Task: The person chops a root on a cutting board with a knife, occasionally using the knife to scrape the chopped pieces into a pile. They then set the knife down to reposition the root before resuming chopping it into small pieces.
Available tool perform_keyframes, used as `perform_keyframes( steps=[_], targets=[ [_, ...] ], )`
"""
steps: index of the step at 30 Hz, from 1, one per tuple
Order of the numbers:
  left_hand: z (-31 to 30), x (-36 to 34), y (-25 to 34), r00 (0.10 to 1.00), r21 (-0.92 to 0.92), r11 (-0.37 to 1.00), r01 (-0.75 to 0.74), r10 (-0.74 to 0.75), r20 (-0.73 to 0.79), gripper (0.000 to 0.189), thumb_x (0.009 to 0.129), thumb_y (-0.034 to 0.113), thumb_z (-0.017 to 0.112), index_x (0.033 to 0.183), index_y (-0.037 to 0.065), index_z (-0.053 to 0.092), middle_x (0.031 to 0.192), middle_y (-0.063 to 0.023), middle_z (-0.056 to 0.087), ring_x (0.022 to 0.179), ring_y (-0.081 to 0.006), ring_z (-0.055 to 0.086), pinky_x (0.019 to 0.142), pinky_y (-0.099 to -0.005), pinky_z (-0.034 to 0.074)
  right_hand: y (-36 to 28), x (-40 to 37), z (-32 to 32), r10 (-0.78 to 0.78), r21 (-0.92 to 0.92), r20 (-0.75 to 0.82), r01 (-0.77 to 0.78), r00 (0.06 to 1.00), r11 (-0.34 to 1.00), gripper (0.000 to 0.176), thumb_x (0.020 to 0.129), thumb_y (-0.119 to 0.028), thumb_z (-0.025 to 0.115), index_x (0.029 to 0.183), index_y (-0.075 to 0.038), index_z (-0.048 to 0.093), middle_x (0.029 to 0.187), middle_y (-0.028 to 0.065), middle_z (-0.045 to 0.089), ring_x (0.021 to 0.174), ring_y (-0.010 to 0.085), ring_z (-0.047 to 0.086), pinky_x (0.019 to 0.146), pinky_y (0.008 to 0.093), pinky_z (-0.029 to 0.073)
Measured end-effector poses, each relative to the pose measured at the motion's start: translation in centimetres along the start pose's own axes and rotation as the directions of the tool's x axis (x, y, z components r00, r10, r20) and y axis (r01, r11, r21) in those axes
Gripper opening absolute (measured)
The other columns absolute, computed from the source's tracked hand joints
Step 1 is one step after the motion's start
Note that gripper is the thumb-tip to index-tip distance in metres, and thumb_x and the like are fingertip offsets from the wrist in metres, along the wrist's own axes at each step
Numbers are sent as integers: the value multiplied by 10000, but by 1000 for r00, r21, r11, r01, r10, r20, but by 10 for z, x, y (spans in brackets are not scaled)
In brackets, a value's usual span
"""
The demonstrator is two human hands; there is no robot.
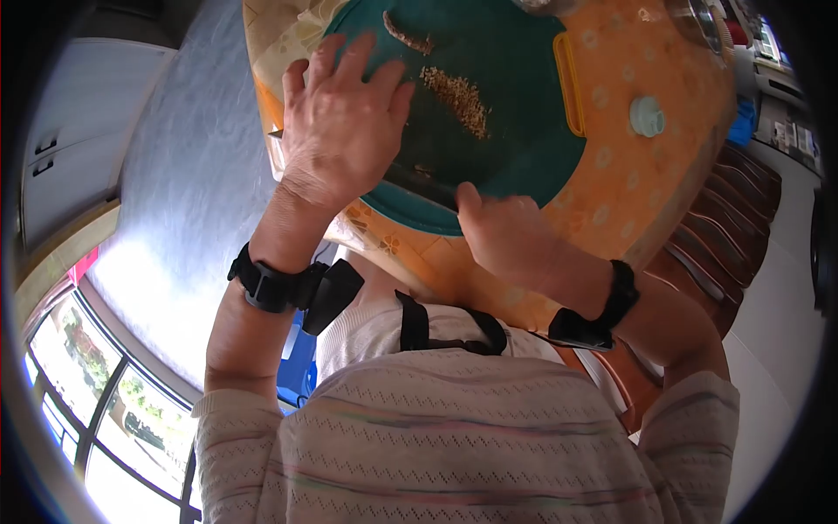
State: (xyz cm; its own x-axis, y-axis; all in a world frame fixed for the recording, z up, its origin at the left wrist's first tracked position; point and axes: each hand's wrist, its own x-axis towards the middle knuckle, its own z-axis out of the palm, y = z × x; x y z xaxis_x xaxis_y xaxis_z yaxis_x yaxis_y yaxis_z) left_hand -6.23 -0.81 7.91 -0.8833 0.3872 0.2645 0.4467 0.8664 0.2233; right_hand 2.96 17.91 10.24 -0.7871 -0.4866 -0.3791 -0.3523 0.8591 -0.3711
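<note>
My right hand (511, 231) is wrapped round the handle of a knife at the near edge of a round green cutting board (524, 122). The knife's dark blade (419, 186) runs leftward, low over the board, and goes out of sight behind my left hand. Fingers spread, my left hand (345, 127) is over the board's left side, its palm hidden from view. A heap of finely chopped brown bits (458, 100) lies mid-board. Beyond it is a curved brown strip (408, 35), and a few small crumbs (422, 168) are close to the blade.
The board has a yellow handle (569, 83) on its right. An orange patterned tablecloth (611, 188) covers the table, with a pale green cap (648, 116) on it. Brown slatted chairs (724, 210) stand at right. A clear container (698, 22) is at the far right corner.
</note>
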Motion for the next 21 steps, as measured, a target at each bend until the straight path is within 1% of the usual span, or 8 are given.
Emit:
perform_keyframes(
  steps=[3,6,8,11,13,16,20,21],
  targets=[
    [0,3,-2,999,12,1000,11,-12,39,216,886,256,588,1064,164,669,1226,-59,572,1212,-280,469,1005,-464,354,-4,-1,1,-33,6,-44,33,998,999,117,797,-78,538,857,-13,462,579,124,606,531,309,639,463,395,511],
    [-2,4,1,1000,12,1000,-2,1,30,212,881,248,590,1049,151,675,1213,-60,577,1199,-277,479,993,-464,363,-3,-1,1,38,5,-57,-38,998,999,118,792,-76,544,856,-15,466,573,125,599,536,312,638,476,401,515],
    [-3,6,3,1000,29,1000,-5,5,-16,211,879,246,590,1043,146,677,1204,-60,581,1190,-276,485,987,-464,367,-3,-1,1,35,26,47,-36,998,999,121,786,-69,550,859,-13,471,584,139,605,560,328,642,500,411,520],
    [-6,-2,-2,990,-11,999,-31,29,-134,158,851,184,628,986,130,691,1112,-53,621,1091,-269,549,922,-423,422,-1,-1,5,26,19,-58,-25,998,1000,121,788,-57,546,868,-2,472,607,160,615,592,349,645,526,431,520],
    [-5,-1,-2,897,-258,958,-128,1,-441,128,789,78,680,915,100,691,953,-49,642,930,-254,595,816,-375,465,7,-1,10,18,41,-106,-13,994,999,115,833,-82,543,861,-9,458,597,161,594,580,365,623,523,456,499],
    [-25,-38,17,865,-317,946,-73,-98,-492,150,740,-12,696,859,78,683,843,-45,622,810,-245,586,742,-351,472,13,4,7,21,75,-128,-12,992,997,143,890,-121,534,863,-12,446,604,174,578,591,390,601,535,483,480],
    [20,-95,26,946,-386,922,-36,-94,-311,186,689,-11,702,845,89,686,818,-32,600,785,-240,559,723,-346,441,9,7,-4,48,98,-45,-44,998,994,110,868,-88,516,881,11,470,675,206,623,669,395,635,604,483,505],
    [29,-99,29,943,-389,921,-23,-109,-315,186,689,-11,702,845,89,686,818,-32,600,785,-240,559,723,-346,441,9,8,-3,51,97,-46,-46,998,994,124,885,-106,519,878,6,468,671,198,622,666,396,632,602,485,499]
  ],
)
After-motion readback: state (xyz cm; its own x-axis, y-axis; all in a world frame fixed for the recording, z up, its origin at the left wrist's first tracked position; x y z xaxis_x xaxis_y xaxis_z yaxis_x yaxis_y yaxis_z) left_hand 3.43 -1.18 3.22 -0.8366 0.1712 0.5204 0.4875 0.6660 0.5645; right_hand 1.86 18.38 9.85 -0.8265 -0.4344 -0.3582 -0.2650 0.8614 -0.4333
